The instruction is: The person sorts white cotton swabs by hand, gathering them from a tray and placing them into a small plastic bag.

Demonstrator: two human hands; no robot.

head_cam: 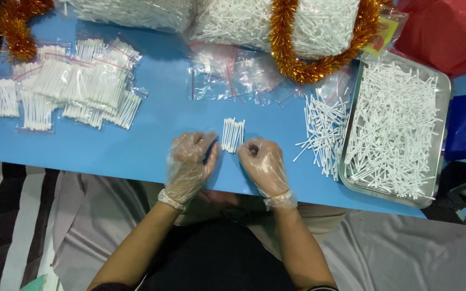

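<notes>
A good stack of filled clear zip bags of white cotton swabs [71,89] lies far left on my blue table [152,145], yet the steel tray of loose swabs [395,129] at right is still heaped, so I judge much remains. My small bundle of white swabs [232,134] lies between my gloved hands, long axis pointing away from me. My left hand [189,164] rests loosely curled, holding nothing; my right hand [262,161] is clenched, touching the bundle's near end.

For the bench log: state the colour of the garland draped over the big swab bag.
Shiny orange-gold garland, clearest in the head view.
</notes>
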